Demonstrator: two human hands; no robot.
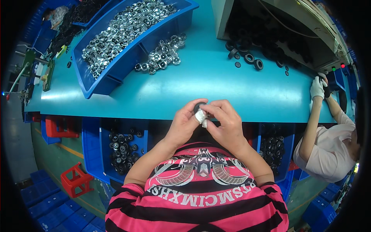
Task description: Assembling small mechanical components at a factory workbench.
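Just past the table's front edge, both hands meet in front of my chest. My left hand [184, 120] is closed around a small black rubber tyre [198, 106], its thumb wrapped in white. From the other side my right hand [225, 119] pinches at the same tyre, with white wrapping at a fingertip too. Fingers cover most of the tyre, so whether a hub sits inside it cannot be seen. Ahead on the table lies a loose pile of shiny silver wheel hubs [164, 55], beside a blue bin [136, 49] heaped with more hubs [127, 31].
Black tyres [249, 58] spill from a beige machine housing [221, 23] at the far right. Below the table edge, blue crates hold black wheels [123, 149] on the left and more wheels [272, 150] on the right. A gloved co-worker [328, 147] works at right. A red stool [76, 179] stands lower left.
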